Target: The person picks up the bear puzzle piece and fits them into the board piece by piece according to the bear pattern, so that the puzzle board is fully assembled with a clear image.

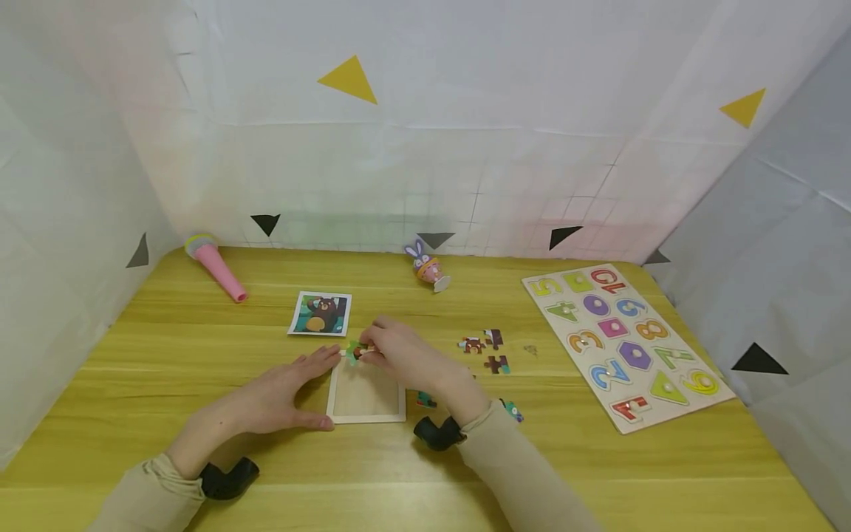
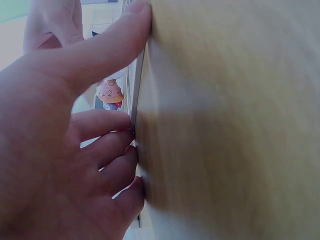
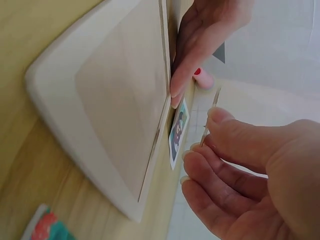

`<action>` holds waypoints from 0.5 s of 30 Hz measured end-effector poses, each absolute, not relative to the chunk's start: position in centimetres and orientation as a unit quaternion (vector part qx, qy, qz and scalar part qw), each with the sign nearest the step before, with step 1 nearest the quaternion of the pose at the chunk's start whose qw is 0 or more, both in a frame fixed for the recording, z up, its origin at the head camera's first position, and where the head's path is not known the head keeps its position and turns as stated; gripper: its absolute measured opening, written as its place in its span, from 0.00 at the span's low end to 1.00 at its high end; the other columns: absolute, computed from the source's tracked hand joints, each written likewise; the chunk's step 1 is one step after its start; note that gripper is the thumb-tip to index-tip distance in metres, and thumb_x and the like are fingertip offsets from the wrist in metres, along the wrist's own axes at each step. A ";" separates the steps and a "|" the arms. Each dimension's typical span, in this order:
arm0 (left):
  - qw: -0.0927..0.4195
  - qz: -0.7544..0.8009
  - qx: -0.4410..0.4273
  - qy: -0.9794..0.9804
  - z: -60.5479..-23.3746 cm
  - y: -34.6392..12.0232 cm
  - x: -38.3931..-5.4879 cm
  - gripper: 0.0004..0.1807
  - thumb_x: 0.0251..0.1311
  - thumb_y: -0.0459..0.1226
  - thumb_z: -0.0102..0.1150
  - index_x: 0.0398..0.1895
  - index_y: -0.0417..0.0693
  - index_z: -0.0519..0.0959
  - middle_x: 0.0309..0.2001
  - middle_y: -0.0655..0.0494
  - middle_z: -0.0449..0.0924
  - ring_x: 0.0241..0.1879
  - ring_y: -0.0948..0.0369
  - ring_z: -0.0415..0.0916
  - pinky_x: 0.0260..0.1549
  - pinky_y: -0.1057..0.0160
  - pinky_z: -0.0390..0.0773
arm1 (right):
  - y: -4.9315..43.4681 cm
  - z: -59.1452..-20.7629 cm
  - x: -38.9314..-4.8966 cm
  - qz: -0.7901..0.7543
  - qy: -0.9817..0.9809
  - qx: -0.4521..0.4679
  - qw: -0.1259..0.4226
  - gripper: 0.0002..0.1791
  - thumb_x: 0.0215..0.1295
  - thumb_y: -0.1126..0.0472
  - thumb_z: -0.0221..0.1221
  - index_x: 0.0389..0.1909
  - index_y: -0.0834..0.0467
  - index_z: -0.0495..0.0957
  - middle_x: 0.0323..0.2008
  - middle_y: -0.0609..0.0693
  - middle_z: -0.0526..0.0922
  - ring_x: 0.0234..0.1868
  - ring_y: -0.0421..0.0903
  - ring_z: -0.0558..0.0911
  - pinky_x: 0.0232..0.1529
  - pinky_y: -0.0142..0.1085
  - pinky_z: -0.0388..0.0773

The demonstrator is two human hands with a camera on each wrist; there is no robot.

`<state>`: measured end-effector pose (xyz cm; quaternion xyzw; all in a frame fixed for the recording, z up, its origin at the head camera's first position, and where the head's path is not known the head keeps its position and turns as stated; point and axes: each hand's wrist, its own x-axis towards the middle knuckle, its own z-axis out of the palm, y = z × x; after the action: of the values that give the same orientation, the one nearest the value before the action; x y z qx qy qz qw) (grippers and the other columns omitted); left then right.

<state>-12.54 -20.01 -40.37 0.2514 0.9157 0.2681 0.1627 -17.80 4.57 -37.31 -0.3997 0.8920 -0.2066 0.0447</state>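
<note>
The right hand [image 1: 407, 357] pinched a jigsaw piece [image 1: 353, 352] above the wooden tray [image 1: 369, 422]; the left hand [image 1: 275, 395], fingers extended, touched the tray's left side.

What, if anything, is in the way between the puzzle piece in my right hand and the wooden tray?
Nothing visible: your right hand pinches the puzzle piece by the far left corner of the wooden tray. Your left hand rests at the tray's left edge, beside the opening, not across it.
</note>
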 end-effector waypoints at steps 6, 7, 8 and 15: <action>0.164 0.274 0.253 0.913 -40.5 -19.9 -12.7 0.55 0.53 0.62 0.68 0.79 0.49 0.56 0.80 0.45 0.49 0.72 0.30 0.51 0.66 0.32 0.59 | 3.9 -37.7 -17.8 -0.208 0.893 -0.396 0.053 0.13 0.72 0.59 0.58 0.50 0.61 0.82 0.43 0.52 0.79 0.37 0.43 0.75 0.39 0.30 0.75; 0.163 0.274 0.253 0.913 -40.6 -19.9 -12.7 0.55 0.53 0.62 0.68 0.79 0.49 0.56 0.79 0.45 0.49 0.73 0.30 0.51 0.67 0.32 0.59 | 3.9 -37.9 -17.8 -0.206 0.893 -0.396 0.053 0.12 0.73 0.59 0.58 0.50 0.61 0.82 0.43 0.52 0.79 0.37 0.42 0.75 0.39 0.30 0.75; 0.163 0.274 0.254 0.913 -40.6 -19.9 -12.7 0.55 0.53 0.62 0.68 0.79 0.49 0.56 0.79 0.45 0.49 0.73 0.30 0.51 0.67 0.32 0.58 | 3.8 -38.1 -17.8 -0.203 0.894 -0.395 0.054 0.12 0.73 0.59 0.58 0.50 0.60 0.82 0.43 0.52 0.79 0.37 0.42 0.75 0.39 0.29 0.75; 0.161 0.271 0.254 0.914 -40.5 -19.9 -12.6 0.55 0.53 0.62 0.67 0.79 0.49 0.56 0.79 0.44 0.49 0.72 0.29 0.51 0.65 0.30 0.59 | 3.5 -39.0 -17.9 -0.185 0.900 -0.389 0.067 0.11 0.73 0.59 0.58 0.50 0.59 0.83 0.43 0.50 0.78 0.37 0.39 0.75 0.40 0.27 0.75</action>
<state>-12.63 -19.95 -40.47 0.2535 0.9145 0.2715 0.1605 -17.91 3.49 -39.05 -0.3894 0.8999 -0.1846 0.0671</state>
